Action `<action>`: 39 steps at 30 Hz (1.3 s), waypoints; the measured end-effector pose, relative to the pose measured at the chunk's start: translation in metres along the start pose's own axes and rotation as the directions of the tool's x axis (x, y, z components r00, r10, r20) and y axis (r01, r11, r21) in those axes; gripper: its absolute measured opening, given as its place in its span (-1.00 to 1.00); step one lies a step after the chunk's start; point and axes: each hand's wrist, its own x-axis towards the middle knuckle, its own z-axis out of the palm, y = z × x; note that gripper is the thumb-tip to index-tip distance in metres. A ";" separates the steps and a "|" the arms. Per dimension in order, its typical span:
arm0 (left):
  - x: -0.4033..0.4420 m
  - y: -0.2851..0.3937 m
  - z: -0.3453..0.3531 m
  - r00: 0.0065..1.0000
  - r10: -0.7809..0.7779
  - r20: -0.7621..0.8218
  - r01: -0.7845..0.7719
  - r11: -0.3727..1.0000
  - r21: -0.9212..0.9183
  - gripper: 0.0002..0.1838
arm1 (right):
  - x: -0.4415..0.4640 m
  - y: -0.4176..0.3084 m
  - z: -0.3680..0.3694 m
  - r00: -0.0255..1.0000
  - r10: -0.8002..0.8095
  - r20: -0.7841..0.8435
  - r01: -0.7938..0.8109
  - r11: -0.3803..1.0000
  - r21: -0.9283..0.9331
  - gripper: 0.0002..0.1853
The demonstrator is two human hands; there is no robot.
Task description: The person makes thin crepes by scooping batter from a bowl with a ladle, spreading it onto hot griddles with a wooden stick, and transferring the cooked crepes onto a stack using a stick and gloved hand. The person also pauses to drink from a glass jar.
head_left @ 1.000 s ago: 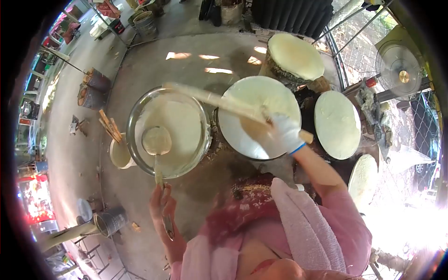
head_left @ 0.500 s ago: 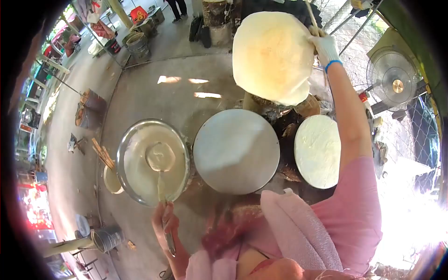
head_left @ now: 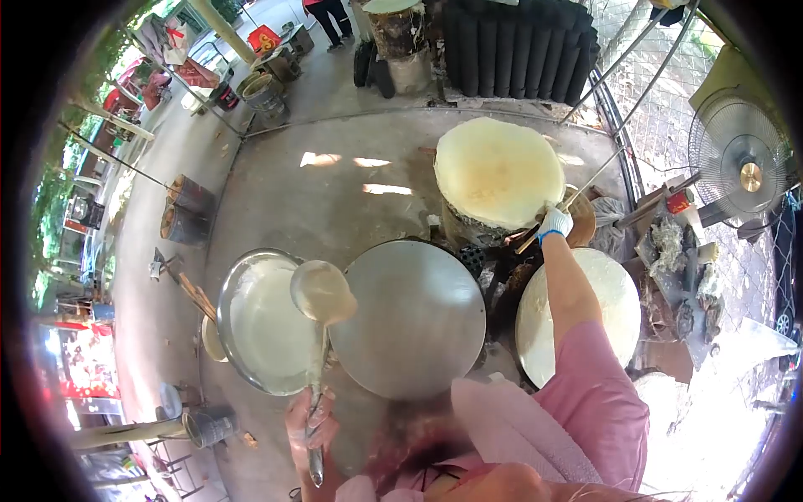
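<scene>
My left hand (head_left: 311,425) is closed round the handle of a metal ladle (head_left: 321,291). The ladle's bowl, coated with pale batter, hangs over the gap between a wide metal basin (head_left: 224,322) of white batter (head_left: 272,335) and a round, bare griddle (head_left: 410,322). In a white glove with a blue wristband, my right hand (head_left: 554,224) grips a thin stick (head_left: 595,174). It is at the near edge of a large, round, pale yellow sheet of thin pancake (head_left: 499,171), spread on a stand behind the griddle. Under my right arm sits a round surface covered in white (head_left: 535,335).
A standing fan (head_left: 740,159) is at the right, by a wire fence. Black tubes (head_left: 519,50) stand upright at the back. Buckets (head_left: 191,201) line the left side. Sticks (head_left: 194,293) poke from a container beside the basin. A person (head_left: 328,17) stands far off.
The pancake sheet has come down from my raised right hand onto the stand. My left hand has lifted the ladle out of the batter and moved it right, toward the griddle.
</scene>
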 end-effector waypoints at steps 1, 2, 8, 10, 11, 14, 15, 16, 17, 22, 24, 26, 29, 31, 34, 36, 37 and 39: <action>0.006 -0.002 0.001 0.999 -0.036 0.018 0.035 0.998 0.047 -0.54 | 0.003 0.003 -0.002 1.000 -0.010 0.021 0.010 1.000 -0.028 -0.75; 0.011 -0.005 0.002 0.997 -0.073 0.035 0.069 0.993 0.093 -0.53 | 0.006 0.005 -0.006 0.999 -0.019 0.042 0.022 0.998 -0.056 -0.72; 0.052 -0.050 0.024 0.940 -0.042 -0.338 0.193 0.885 0.425 -0.71 | -0.015 -0.020 -0.022 0.919 -0.387 0.078 0.354 0.719 -0.598 -0.50; 0.080 -0.069 0.047 0.855 -0.038 -0.517 0.403 0.675 0.618 -0.76 | -0.052 -0.030 -0.036 0.928 -0.326 0.177 0.371 0.829 -0.418 -0.58; 0.094 -0.082 0.020 0.910 -0.056 -0.411 0.369 0.562 0.740 -0.76 | -0.070 -0.035 -0.043 0.929 -0.295 0.226 0.357 0.876 -0.324 -0.62; 0.133 -0.123 -0.040 0.969 -0.103 -0.224 0.246 0.393 0.886 -0.74 | -0.200 -0.078 -0.081 0.910 -0.056 0.411 0.258 0.854 -0.453 -0.68; 0.144 -0.135 -0.061 0.997 0.061 -0.037 0.023 0.210 0.977 -0.73 | -0.222 -0.066 -0.103 0.888 0.031 0.459 0.183 0.892 -0.414 -0.58; 0.154 -0.147 -0.084 0.967 0.177 0.185 -0.187 -0.009 0.982 -0.71 | -0.244 -0.050 -0.128 0.856 0.111 0.505 0.102 0.921 -0.377 -0.47; 0.158 -0.151 -0.096 0.877 0.236 0.419 -0.365 -0.239 0.900 -0.69 | -0.270 -0.037 -0.151 0.874 0.110 0.473 0.114 0.900 -0.420 -0.46; 0.152 -0.113 -0.113 0.851 0.185 0.491 -0.255 -0.672 0.695 -0.64 | -0.398 0.002 -0.236 0.894 0.134 0.428 0.396 0.212 -0.894 -0.27; 0.150 -0.088 -0.125 0.756 0.258 0.602 -0.326 -0.649 0.688 -0.66 | -0.425 0.029 -0.249 0.914 0.285 0.288 0.308 -0.025 -0.951 -0.24; 0.140 -0.054 -0.123 0.732 0.341 0.589 -0.361 -0.540 0.760 -0.68 | -0.454 0.042 -0.242 0.957 0.229 0.179 0.201 -0.075 -0.977 -0.29; 0.127 0.000 -0.121 0.689 0.394 0.608 -0.465 -0.404 0.788 -0.72 | -0.489 0.053 -0.205 0.948 0.273 0.163 0.041 0.403 -0.914 -0.33; 0.122 0.027 -0.133 0.749 0.367 0.552 -0.473 -0.289 0.833 -0.72 | -0.512 0.056 -0.166 0.940 0.308 0.149 -0.029 0.505 -0.863 -0.40; 0.095 0.058 -0.139 0.865 0.220 0.452 -0.412 -0.206 0.888 -0.72 | -0.525 0.034 -0.139 0.951 0.270 0.148 0.051 0.338 -0.940 -0.43; 0.078 0.074 -0.153 0.940 0.141 0.310 -0.291 -0.138 0.947 -0.75 | -0.527 0.032 -0.154 0.986 0.130 0.101 0.034 0.440 -0.897 -0.48; 0.068 0.081 -0.158 0.946 0.128 0.297 -0.281 -0.133 0.951 -0.77 | -0.522 0.048 -0.169 0.996 0.027 0.083 0.059 0.495 -0.867 -0.48; 0.055 0.087 -0.178 0.947 0.125 0.296 -0.282 -0.118 0.952 -0.77 | -0.528 0.073 -0.173 0.978 0.163 0.133 0.023 0.544 -0.839 -0.46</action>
